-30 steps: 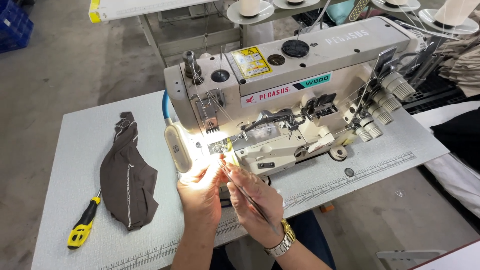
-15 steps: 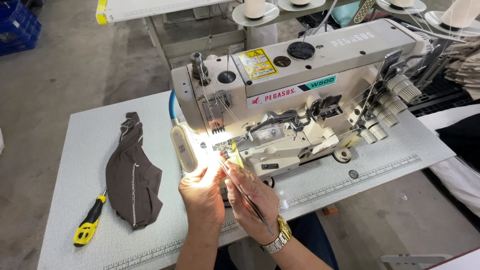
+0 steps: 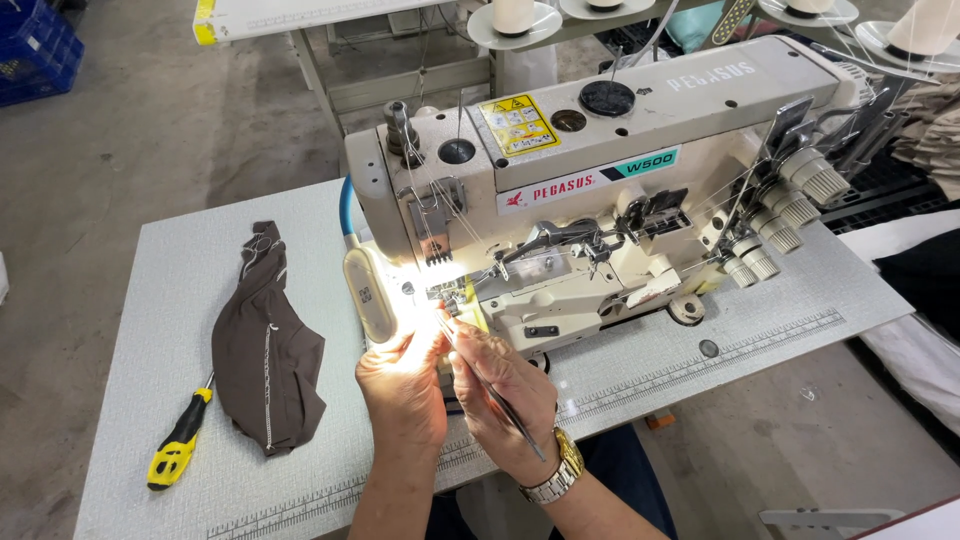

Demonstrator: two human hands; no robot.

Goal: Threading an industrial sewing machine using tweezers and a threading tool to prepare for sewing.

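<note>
Tweezers point(image 3: 492, 392) are sitting pinched in the right hand point(image 3: 500, 385), their tips reaching up into the needle area of the cream sewing machine point(image 3: 600, 190), right where the small lamp point(image 3: 368, 292) is throwing its glare. The left hand point(image 3: 402, 388) is pressing in just beside the right one, fingers curled toward the same bright spot; the light is washing out the fingertips, so I cannot tell whether they are pinching a thread or only steadying the work. Both hands are working near the front edge of the table point(image 3: 150, 300), below the left end of the machine.

The step in hand looks like fine work with thread at the needles — probably threading. Doing it well is calling for a light, steady pinch on the tweezers, wrists braced on the table so the tips are not wandering, and a thread end kept short and straight as it is being fed. The left hand is best staying low and close, without blocking the lamp.

Toward the left edge of the table 2 things are lying apart from the hands: a dark brown piece of fabric point(image 3: 268, 350) and, just beside it near the front left corner, a screwdriver point(image 3: 180, 442) with a yellow and black handle.
</note>
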